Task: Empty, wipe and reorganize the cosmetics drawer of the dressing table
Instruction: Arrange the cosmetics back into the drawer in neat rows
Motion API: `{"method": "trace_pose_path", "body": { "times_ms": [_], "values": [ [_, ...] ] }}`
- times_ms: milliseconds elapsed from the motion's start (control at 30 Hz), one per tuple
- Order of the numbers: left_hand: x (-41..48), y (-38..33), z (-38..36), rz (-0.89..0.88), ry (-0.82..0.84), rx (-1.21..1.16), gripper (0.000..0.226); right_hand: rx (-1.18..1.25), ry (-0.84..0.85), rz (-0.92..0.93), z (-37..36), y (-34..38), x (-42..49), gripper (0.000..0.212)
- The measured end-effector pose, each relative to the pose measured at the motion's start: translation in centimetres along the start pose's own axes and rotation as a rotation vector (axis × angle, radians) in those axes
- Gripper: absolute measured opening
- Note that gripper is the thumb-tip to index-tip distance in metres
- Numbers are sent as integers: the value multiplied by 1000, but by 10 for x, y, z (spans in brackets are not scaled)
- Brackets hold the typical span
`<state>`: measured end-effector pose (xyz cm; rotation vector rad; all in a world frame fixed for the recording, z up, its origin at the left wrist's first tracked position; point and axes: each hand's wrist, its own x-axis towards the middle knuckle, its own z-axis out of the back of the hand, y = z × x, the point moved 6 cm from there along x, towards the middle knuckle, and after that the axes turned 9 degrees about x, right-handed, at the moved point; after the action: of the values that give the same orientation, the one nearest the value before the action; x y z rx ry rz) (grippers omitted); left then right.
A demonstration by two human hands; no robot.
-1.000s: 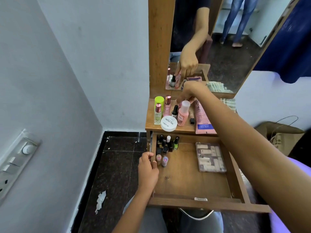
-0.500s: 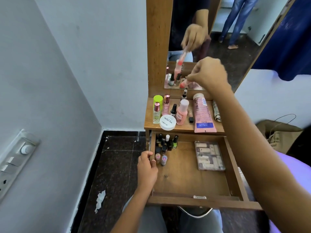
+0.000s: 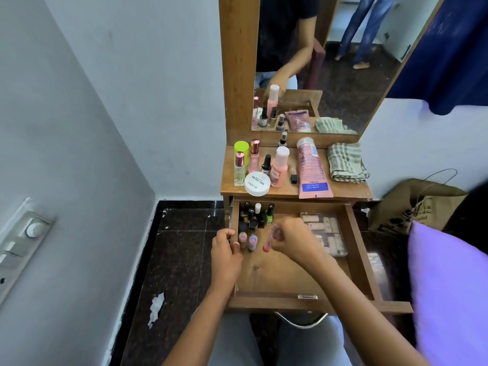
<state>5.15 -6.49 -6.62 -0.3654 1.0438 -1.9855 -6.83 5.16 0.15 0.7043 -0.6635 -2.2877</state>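
1 wooden drawer (image 3: 285, 276) open, bottles (image 3: 254, 217) clustered back-left.

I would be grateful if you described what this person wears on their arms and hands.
The left forearm and right forearm are bare to the frame edge: no sleeve, watch or bracelet. The left hand and right hand carry no visible rings or gloves. The mirror shows a dark short sleeve.
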Motion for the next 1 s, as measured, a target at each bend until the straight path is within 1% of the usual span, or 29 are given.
{"method": "trace_pose_path", "body": {
  "times_ms": [100, 167, 200, 300, 400, 600, 833, 900, 1000],
  "values": [
    [0, 0, 1, -12, -6, 13, 24, -47, 22, 14, -18, -6, 9, 7],
    [0, 0, 1, -16, -3, 14, 25, -81, 48, 18, -26, -7, 13, 17],
    [0, -1, 1, -17, -2, 15, 25, -88, 57, 25, -29, -7, 16, 18],
    [-1, -1, 1, -21, -3, 19, 26, -101, 46, 47, -35, -9, 22, 5],
    [0, -1, 0, -23, -6, 27, 26, -119, 17, 83, -38, -8, 26, 1],
    [0, 0, 0, -27, -6, 32, 26, -126, 0, 104, -41, -6, 28, 6],
    [0, -1, 0, -21, -5, 35, 26, -120, -6, 97, -42, -6, 27, 4],
    [0, 0, 0, -22, -7, 40, 26, -116, -3, 89, -41, -7, 26, 9],
    [0, 0, 0, -24, -11, 46, 26, -111, -14, 87, -37, -7, 22, 23]
  ]
}}
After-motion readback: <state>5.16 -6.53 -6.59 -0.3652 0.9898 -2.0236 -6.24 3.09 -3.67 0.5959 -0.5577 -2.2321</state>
